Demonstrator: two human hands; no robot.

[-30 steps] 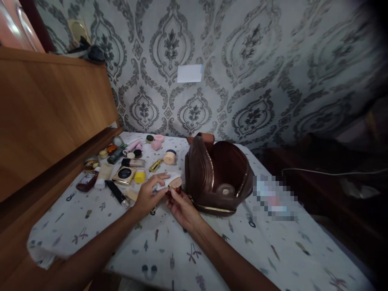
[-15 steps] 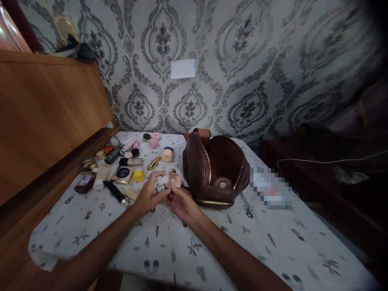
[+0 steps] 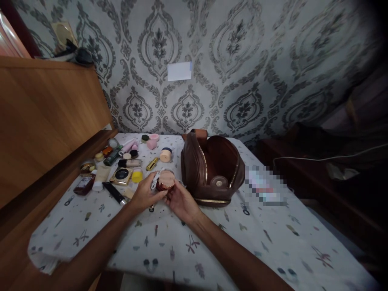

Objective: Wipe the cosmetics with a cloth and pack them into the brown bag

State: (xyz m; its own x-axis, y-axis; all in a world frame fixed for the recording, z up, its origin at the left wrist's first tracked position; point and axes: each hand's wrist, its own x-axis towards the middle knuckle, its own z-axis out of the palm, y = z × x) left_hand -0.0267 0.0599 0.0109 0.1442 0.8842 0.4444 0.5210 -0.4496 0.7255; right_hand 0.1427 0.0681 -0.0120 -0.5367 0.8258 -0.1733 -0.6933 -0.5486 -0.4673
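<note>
Both of my hands meet over the middle of the table around a small round rose-gold cosmetic container [image 3: 166, 180]. Its pale peach top faces up toward me. My left hand [image 3: 145, 195] grips the container's left and near side, with the thumb along its lower edge. A white crumpled or looped strip [image 3: 155, 180] shows by the left fingertips; I cannot make out what it is. My right hand [image 3: 183, 204] pinches the container from the lower right, some of its fingers tucked underneath. Just right of the hands stands a brown bag [image 3: 194, 178], unzipped, its dark inside showing.
Left of the hands lie several cosmetics: a yellow jar [image 3: 137, 175], a gold compact [image 3: 121, 176], a black tube [image 3: 112, 192], a white tube [image 3: 100, 179] and a dark red bottle [image 3: 85, 184]. Behind stands a peach jar [image 3: 165, 155]. A blurred-out item [image 3: 265, 186] lies right of the bag.
The rose-gold container has turned in my hands, from its marked shiny face to the pale round top, and shifted slightly left. The view has swung a little.
</note>
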